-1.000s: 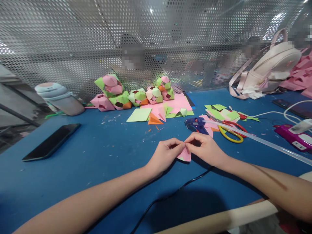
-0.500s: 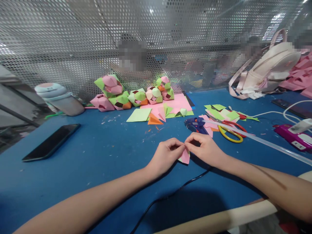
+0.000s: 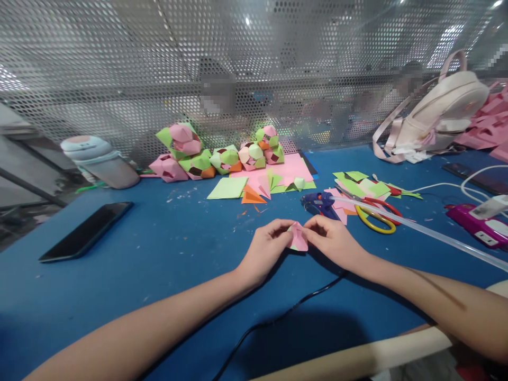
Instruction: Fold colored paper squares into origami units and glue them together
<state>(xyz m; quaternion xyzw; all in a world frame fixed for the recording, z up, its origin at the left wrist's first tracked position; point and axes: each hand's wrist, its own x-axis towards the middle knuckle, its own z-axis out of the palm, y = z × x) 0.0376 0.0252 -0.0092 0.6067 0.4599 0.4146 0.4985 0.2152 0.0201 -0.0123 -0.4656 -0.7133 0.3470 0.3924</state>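
We're looking down at the blue table (image 3: 166,254), and both hands meet in the middle of it. The left hand (image 3: 266,248) and the right hand (image 3: 332,241) are each pinched shut on the pink folded piece (image 3: 297,237), fingertips closing in from either side. It's a small wedge with a sliver of green along its lower edge. Its long axis runs away from us and slightly leftward, and the narrow tip points back towards us and a little to the right. It sits low over the table, though we can't tell whether it touches.

Just beyond the right hand lies the blue glue gun (image 3: 319,202), with a clear glue stick (image 3: 416,228) trailing off to the right across the scissors (image 3: 375,214) – a crowded patch, close to the knuckles. Farther back we have loose paper sheets (image 3: 228,187), an orange triangle (image 3: 251,197) and a row of folded paper balls (image 3: 222,156) against the mesh screen (image 3: 278,63). A black cable (image 3: 278,317) snakes under the right wrist. A phone (image 3: 85,230) lies well off to the left, and a pink bag (image 3: 444,114) sits at far right.
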